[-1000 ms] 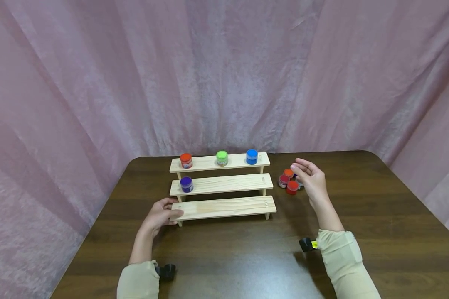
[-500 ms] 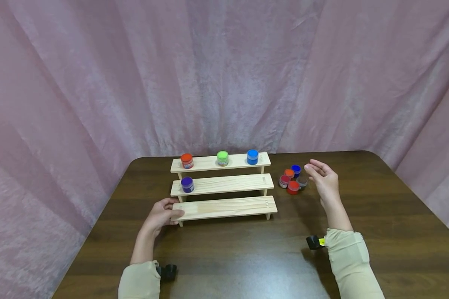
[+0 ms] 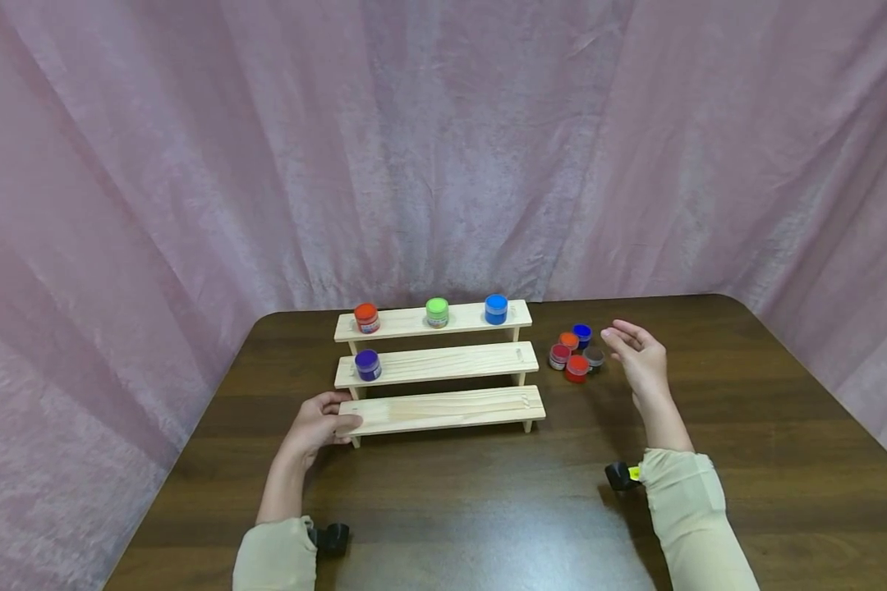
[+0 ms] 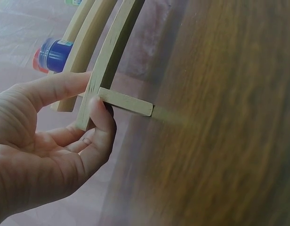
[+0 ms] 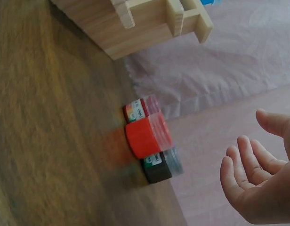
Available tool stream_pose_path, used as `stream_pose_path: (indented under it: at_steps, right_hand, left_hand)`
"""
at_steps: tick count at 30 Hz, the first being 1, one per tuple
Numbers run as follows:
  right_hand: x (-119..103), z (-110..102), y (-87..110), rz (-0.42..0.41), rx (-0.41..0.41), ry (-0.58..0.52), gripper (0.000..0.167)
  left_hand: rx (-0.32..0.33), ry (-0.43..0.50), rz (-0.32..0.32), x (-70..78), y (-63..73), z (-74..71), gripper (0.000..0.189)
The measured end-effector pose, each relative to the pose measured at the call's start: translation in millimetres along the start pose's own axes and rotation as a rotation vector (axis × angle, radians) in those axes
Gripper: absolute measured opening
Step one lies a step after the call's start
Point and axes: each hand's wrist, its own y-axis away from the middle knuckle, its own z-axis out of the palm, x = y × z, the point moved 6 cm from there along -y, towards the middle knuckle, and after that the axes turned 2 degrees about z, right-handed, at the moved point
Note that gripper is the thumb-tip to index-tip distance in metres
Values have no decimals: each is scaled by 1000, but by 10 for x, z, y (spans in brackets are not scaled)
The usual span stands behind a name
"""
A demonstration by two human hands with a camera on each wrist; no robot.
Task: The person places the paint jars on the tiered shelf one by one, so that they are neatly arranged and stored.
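My left hand [image 3: 316, 425] grips the left end of the lowest step of a three-step wooden display stand [image 3: 443, 410], thumb on top and fingers curled underneath. In the left wrist view, those fingers [image 4: 103, 127] sit beside the step's short leg. My right hand [image 3: 639, 361] hovers with relaxed fingers and nothing in them, just right of a cluster of small paint jars. That cluster has a dark blue jar [image 3: 581, 335], an orange jar [image 3: 568, 341], a crimson jar [image 3: 559, 356], a bright red jar [image 3: 577, 369] and a dark brown jar [image 3: 594, 359].
The top step carries an orange-red jar [image 3: 366, 318], a green jar [image 3: 437, 313] and a light blue jar [image 3: 496, 309]. A purple jar [image 3: 367, 365] stands at the middle step's left end. Behind the brown wooden table [image 3: 473, 509] hangs a pink curtain [image 3: 443, 148].
My right hand has moved right, away from the jar cluster, uncovering the dark blue and dark brown jars. My left hand keeps its grip on the stand.
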Motion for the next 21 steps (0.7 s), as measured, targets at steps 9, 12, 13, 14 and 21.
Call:
stream_pose_path:
  at_steps: [9, 12, 13, 14, 21]
  right_hand:
    - [147, -26, -68, 49, -47, 147, 46]
    - [207, -36, -86, 61, -55, 178, 54]
    - [227, -38, -92, 63, -59, 187, 56]
    - [246, -39, -99, 63, -65, 195, 57]
    - [339, 10, -147, 41, -121, 265, 58]
  left_hand:
    - [13, 1, 1, -1, 6, 0, 52]
    - [17, -2, 3, -4, 3, 1, 52]
    - [18, -4, 2, -4, 4, 2, 52]
    - [20, -4, 1, -5, 4, 3, 52]
    - [20, 7, -3, -1, 17, -1, 53]
